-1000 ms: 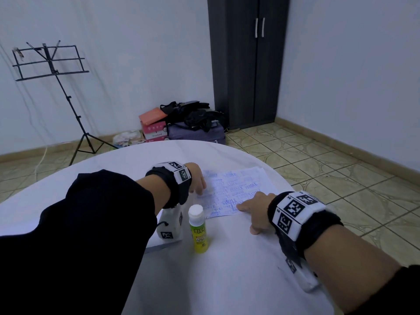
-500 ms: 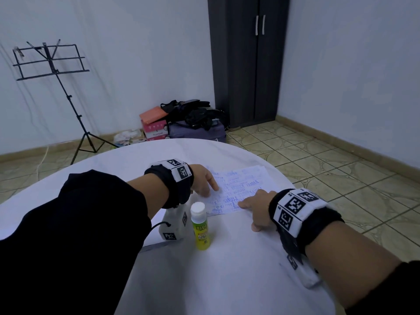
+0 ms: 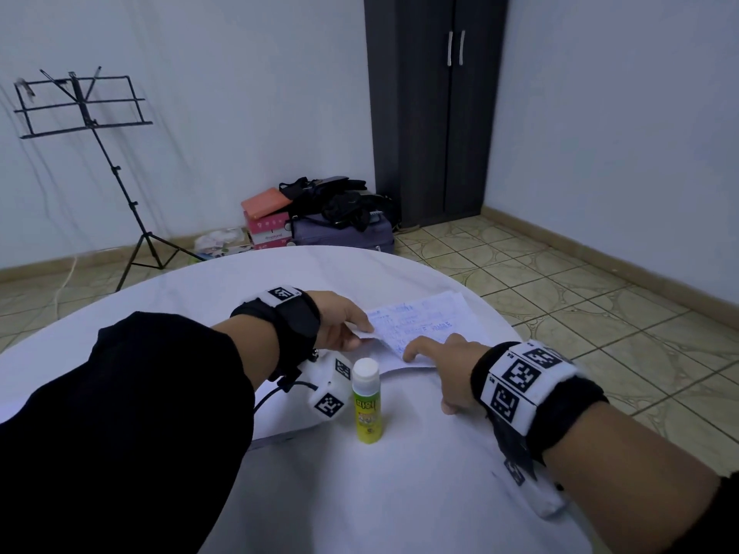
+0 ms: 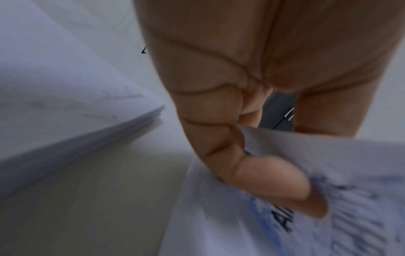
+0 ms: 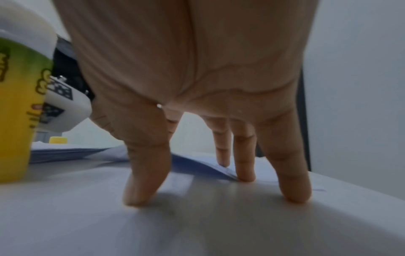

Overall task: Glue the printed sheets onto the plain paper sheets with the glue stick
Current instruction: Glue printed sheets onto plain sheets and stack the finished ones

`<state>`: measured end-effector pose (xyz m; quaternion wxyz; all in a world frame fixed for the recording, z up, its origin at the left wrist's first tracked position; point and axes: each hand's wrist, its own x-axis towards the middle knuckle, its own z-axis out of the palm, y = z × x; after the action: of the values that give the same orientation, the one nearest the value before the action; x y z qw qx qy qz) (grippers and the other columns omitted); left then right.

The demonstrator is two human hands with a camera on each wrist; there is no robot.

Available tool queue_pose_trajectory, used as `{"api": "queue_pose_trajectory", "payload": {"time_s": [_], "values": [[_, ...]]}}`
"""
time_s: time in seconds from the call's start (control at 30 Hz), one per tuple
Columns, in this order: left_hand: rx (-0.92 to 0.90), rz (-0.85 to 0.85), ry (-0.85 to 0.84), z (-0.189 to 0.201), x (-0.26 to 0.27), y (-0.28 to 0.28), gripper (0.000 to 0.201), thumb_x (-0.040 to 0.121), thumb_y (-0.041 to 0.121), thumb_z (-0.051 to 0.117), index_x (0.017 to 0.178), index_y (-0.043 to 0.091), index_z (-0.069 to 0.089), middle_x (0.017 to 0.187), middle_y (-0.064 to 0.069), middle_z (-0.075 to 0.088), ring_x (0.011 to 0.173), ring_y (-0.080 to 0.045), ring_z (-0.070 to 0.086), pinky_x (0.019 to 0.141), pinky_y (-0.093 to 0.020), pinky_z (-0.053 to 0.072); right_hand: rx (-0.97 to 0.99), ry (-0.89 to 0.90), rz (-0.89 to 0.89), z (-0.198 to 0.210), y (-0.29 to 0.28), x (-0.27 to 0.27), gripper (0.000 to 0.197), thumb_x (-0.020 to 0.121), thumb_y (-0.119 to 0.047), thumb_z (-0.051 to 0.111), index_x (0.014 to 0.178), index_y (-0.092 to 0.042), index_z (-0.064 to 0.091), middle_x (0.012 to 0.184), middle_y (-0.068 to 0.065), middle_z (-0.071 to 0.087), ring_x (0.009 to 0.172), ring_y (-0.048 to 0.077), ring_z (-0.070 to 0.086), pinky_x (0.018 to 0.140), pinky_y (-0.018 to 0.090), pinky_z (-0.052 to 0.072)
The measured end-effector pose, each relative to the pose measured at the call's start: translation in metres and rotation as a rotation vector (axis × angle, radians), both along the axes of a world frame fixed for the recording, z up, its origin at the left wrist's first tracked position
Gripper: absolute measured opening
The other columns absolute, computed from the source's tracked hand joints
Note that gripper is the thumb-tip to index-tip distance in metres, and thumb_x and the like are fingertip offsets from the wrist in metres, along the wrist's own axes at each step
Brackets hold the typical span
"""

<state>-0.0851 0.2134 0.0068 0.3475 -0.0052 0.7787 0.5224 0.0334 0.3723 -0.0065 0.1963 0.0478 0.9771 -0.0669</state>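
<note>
The printed sheet (image 3: 424, 325) lies near the far right edge of the round white worktop (image 3: 400, 493), its near left corner lifted and pinched between the thumb and fingers of the left hand (image 3: 344, 325). The right hand (image 3: 444, 361) rests spread, straight fingers (image 5: 243, 155) pressing the sheet's near edge and thumb on the worktop, gripping nothing. The glue stick (image 3: 367, 401), capped and upright, stands between the two wrists, just beside a stack of plain paper sheets (image 4: 65, 110) under the left forearm.
</note>
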Motion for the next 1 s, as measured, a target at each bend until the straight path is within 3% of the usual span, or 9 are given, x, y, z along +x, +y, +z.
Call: {"api": "queue_pose_trajectory", "payload": {"time_s": [0.13,0.27,0.37,0.43,0.57,0.73,0.83,0.93,1.0], "values": [[0.029,0.012,-0.011,0.0,-0.002,0.001,0.018,0.092,-0.006,0.048,0.076,0.0,0.056,0.055,-0.009,0.062,0.035,-0.014,0.051,0.038,-0.015,0.044,-0.009,0.067,0.028,0.002,0.0,0.002,0.075,0.074,0.0,0.066,0.124,-0.04,0.028,0.145,0.01,0.013,0.067,0.023,0.054,0.058,0.027,0.045],[0.046,0.019,-0.018,-0.001,-0.003,-0.001,0.019,0.092,-0.006,0.047,0.075,-0.001,0.056,0.059,-0.01,0.062,0.035,-0.013,0.05,0.038,-0.014,0.043,-0.011,0.099,0.043,0.007,-0.001,0.008,0.084,0.072,0.001,0.067,0.13,-0.044,0.026,0.153,0.005,-0.012,0.083,0.024,0.053,0.072,0.03,0.048],[0.056,0.027,-0.027,-0.003,-0.004,-0.001,0.016,0.091,-0.006,0.048,0.077,-0.001,0.054,0.067,-0.011,0.059,0.034,-0.014,0.049,0.038,-0.014,0.043,0.164,0.331,0.194,0.007,-0.011,0.015,0.068,0.069,-0.005,0.064,0.123,-0.039,0.042,0.14,0.006,0.023,0.118,0.027,0.039,0.098,0.044,0.036],[0.059,0.03,-0.029,-0.005,-0.006,-0.001,0.014,0.091,-0.006,0.048,0.079,0.0,0.051,0.073,-0.013,0.055,0.033,-0.014,0.049,0.037,-0.015,0.044,0.273,0.473,0.33,0.012,-0.024,0.017,0.057,0.063,-0.008,0.068,0.113,-0.032,0.055,0.116,0.007,0.045,0.11,0.03,0.044,0.093,0.047,0.035],[0.051,0.001,-0.035,-0.007,-0.011,-0.004,0.013,0.091,-0.008,0.048,0.08,-0.001,0.053,0.064,-0.012,0.06,0.035,-0.015,0.054,0.036,-0.016,0.043,0.218,0.156,0.213,0.013,-0.037,0.013,0.042,0.089,-0.017,0.05,0.129,-0.022,0.042,0.118,0.003,0.056,0.109,0.025,0.053,0.084,0.032,0.039],[-0.024,-0.044,-0.018,-0.01,-0.016,-0.008,0.009,0.085,-0.011,0.055,0.091,-0.004,0.057,0.062,-0.012,0.063,0.047,-0.021,0.057,0.04,-0.019,0.04,0.23,-0.018,0.052,0.025,-0.018,0.002,0.036,0.095,-0.022,0.047,0.129,-0.009,0.049,0.122,0.008,0.056,0.111,0.024,0.054,0.082,0.028,0.044],[-0.089,-0.095,-0.033,-0.01,-0.015,-0.01,0.01,0.077,-0.006,0.063,0.084,0.001,0.059,0.065,-0.013,0.061,0.06,-0.022,0.048,0.055,-0.025,0.029,0.231,-0.142,0.016,0.028,-0.007,-0.002,0.04,0.098,-0.027,0.044,0.132,-0.007,0.049,0.122,0.013,0.055,0.101,0.019,0.049,0.057,0.017,0.033],[-0.122,-0.083,-0.013,-0.007,-0.012,-0.011,0.018,0.075,-0.002,0.064,0.091,0.002,0.058,0.076,-0.014,0.059,0.063,-0.021,0.044,0.051,-0.022,0.03,0.269,-0.139,-0.082,0.02,0.002,-0.008,0.047,0.092,-0.044,0.05,0.123,-0.01,0.054,0.102,0.004,0.055,0.092,0.02,0.051,0.073,0.022,0.04],[-0.082,-0.023,0.013,-0.002,-0.009,-0.012,0.015,0.083,-0.004,0.058,0.097,0.001,0.054,0.084,-0.017,0.059,0.062,-0.021,0.05,0.044,-0.018,0.032,0.284,-0.131,-0.093,0.016,0.004,-0.01,0.051,0.092,-0.047,0.049,0.126,-0.01,0.051,0.116,0.006,0.059,0.106,0.021,0.056,0.086,0.027,0.042]]}}
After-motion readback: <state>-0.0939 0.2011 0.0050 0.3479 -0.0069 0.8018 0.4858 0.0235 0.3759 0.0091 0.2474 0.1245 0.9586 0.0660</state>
